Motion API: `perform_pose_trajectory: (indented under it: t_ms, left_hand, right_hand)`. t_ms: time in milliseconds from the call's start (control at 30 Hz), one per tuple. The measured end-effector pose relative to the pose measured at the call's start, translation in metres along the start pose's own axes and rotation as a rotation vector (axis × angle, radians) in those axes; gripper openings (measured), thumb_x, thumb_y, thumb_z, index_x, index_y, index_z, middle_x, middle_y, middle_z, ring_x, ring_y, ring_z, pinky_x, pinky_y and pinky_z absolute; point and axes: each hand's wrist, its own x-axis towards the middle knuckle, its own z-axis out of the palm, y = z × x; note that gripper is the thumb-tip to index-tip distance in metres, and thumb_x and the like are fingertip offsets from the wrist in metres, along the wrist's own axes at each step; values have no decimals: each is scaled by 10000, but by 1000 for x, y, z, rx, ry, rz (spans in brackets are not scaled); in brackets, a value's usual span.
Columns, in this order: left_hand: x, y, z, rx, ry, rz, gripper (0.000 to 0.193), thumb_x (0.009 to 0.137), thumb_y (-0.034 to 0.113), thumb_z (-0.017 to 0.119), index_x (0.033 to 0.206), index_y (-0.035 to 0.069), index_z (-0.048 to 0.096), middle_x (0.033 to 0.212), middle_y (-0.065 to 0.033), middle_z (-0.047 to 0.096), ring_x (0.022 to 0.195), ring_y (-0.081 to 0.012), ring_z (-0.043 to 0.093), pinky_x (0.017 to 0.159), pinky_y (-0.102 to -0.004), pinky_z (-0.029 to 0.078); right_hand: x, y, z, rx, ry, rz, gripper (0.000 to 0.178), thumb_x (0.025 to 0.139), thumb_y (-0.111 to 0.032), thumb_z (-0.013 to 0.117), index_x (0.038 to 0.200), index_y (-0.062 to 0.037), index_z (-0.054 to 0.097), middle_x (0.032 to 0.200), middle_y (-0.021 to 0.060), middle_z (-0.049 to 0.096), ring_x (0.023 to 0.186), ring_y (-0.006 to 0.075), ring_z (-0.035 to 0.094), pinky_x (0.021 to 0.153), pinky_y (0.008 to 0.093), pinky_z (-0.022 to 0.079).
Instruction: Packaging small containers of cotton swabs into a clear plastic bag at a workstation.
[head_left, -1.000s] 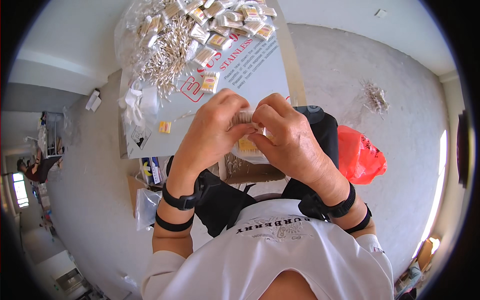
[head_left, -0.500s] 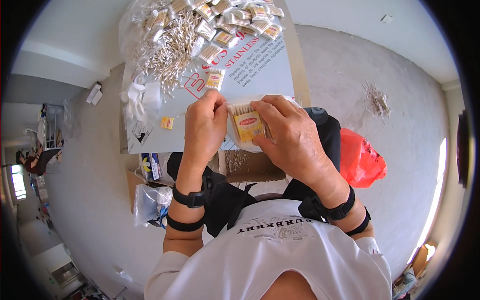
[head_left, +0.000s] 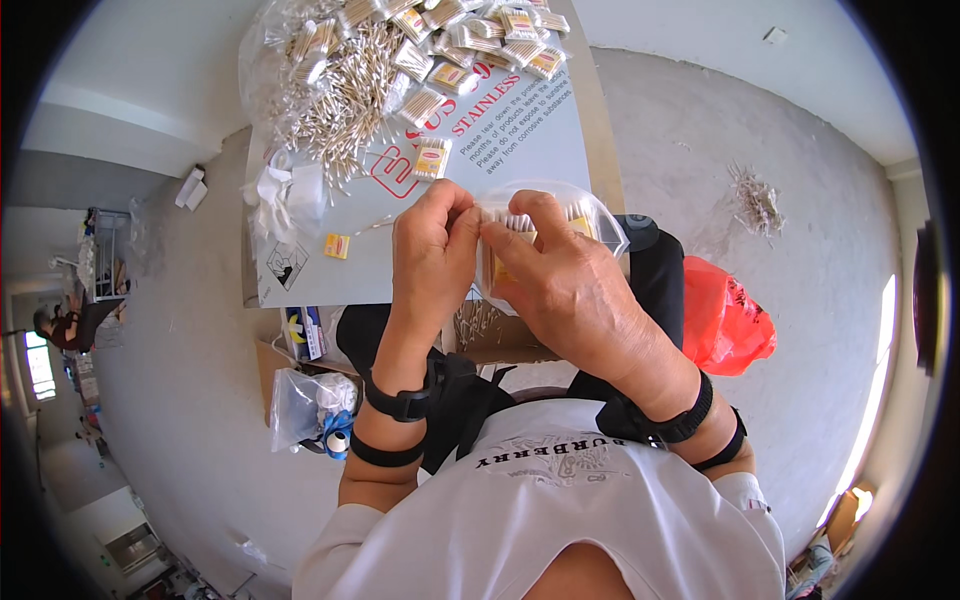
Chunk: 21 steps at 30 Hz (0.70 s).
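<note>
A clear plastic bag of cotton swabs with a yellow label [head_left: 580,222] is held up over the table's near edge. My right hand [head_left: 575,290] grips it from the right, with its fingers bent over the label and hiding much of it. Thumb and forefinger of my left hand [head_left: 435,250] are pinched together at the bag's left edge, touching the right fingertips. What exactly lies between those left fingers is too small to make out. Left of my left hand, a single cotton swab [head_left: 374,225] and a small yellow label [head_left: 336,245] lie on the table.
On the table [head_left: 350,285], a heap of loose cotton swabs [head_left: 345,105] and several bagged swab packs [head_left: 452,77] cover the far side. One pack [head_left: 431,158] lies nearer. White plastic scraps [head_left: 290,190] sit at left. A cardboard box [head_left: 490,345] is below; a red bag [head_left: 725,320] stands right.
My left hand has shifted right, against the bag's edge. My right fingers have curled toward that same edge, covering more of the label. A single swab now shows on the table beside the loose label.
</note>
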Motion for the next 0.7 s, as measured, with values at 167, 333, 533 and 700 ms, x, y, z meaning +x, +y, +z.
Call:
perform_pose_trajectory:
  t_ms: [167,333,533,700]
  left_hand:
    - [1,0,1,-65,68,-12,55,929,28,643,908,-13,613,752,18,587,675,-46,512,608,-222,438]
    - [-6,-8,5,-304,152,-247,70,931,21,645,879,8,600,733,26,577,671,-58,491,623,-240,440]
    - [-10,-7,13,-236,260,-94,81,927,3,652,875,11,590,746,10,582,668,-70,501,634,-241,443]
    - [-12,-2,17,-5,259,170,54,931,-12,633,905,6,590,750,-59,578,643,-121,533,620,-258,456]
  right_hand:
    - [4,13,0,38,13,-109,542,676,-32,767,1192,-9,604,1143,167,584,891,343,682,762,398,571]
    - [1,24,0,92,-32,-162,510,672,-33,771,1163,-31,629,1175,132,603,960,312,653,820,400,552]
    - [4,24,-3,-5,-143,-116,559,623,-62,834,1158,-81,675,1249,88,640,1033,275,626,901,407,526]
    - [0,24,1,-81,-169,-45,548,636,-116,841,1159,-121,678,1261,50,644,1054,246,614,891,399,511]
